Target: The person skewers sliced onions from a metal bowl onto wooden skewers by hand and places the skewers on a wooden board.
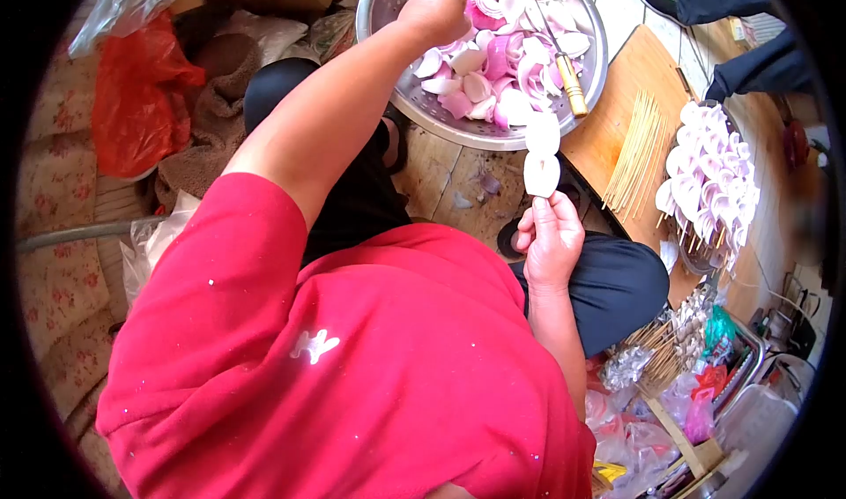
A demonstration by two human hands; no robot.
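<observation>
My right hand (551, 234) pinches the lower end of an onion skewer (541, 175), two pale onion pieces in a line, held upright by the near rim of the bowl; its stick is mostly hidden. Over the far left part of a perforated metal bowl (414, 115), my left hand (436, 14) has its fingers curled in among the cut onion pieces (498, 54). Whatever is between those fingers cannot be made out. A knife with a wooden handle (571, 85) lies on the onions, its handle toward the bowl's right rim.
Right of the bowl, a wooden board (617, 102) bears bare bamboo skewers (636, 155). Beyond them stands a cluster of loaded onion skewers (709, 177). Another person's legs (758, 71) are at upper right. Plastic bags (643, 437) crowd the lower right; a red bag (145, 98) hangs left.
</observation>
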